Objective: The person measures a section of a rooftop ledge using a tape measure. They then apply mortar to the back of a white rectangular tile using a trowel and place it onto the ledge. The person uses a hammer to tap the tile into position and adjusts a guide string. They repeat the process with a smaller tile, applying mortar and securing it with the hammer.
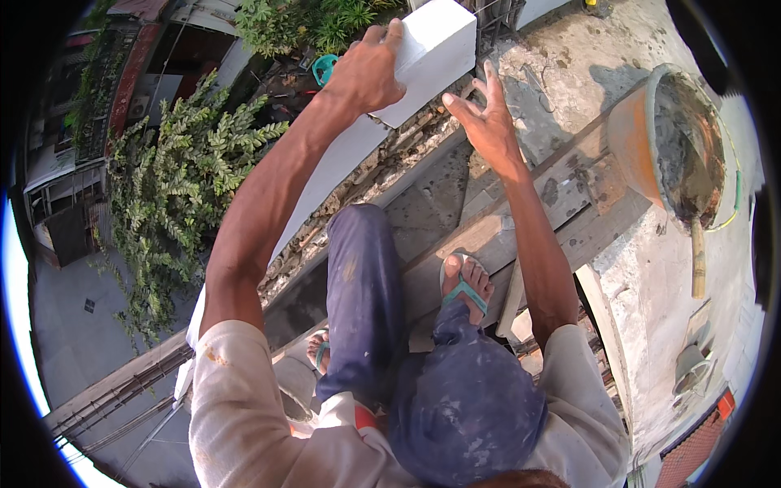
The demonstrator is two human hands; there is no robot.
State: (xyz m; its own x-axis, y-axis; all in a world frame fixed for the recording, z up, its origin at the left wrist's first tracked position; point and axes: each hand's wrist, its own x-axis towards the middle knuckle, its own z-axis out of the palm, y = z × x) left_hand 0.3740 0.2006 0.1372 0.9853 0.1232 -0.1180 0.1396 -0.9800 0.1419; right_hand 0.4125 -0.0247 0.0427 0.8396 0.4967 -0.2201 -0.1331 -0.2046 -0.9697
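White block: one, rectangular, smooth-faced; at the far end of the low wall, top centre of the view, set along the line of the wall.

Left hand: clasping the left end of the white block, fingers bent over its upper face, thumb toward the near side.

Right hand: empty, thumb and fingers spread apart, just beside the near right corner of the white block; whether a fingertip touches it cannot be told.

Low wall: pale, smooth upper strip running from the white block toward the lower left; rough, crumbly material along its inner edge.

Wooden planks: weathered, stained, laid side by side, running roughly alongside the low wall.

Large bucket: orange-brown outside, grey rim; near the upper right end of the wooden planks; grey, wet-looking matter within; yellow-green cord at the rim.

Wooden handle: pale, projecting over the near rim of the large bucket; the tool's head is partly obscured.

Flip-flops: a pair with teal straps, worn; the right one on the wooden planks, the left nearer the low wall.

Small bucket: grey, on its side, lower right.

Leafy shrub: green, beyond the low wall's outer edge.
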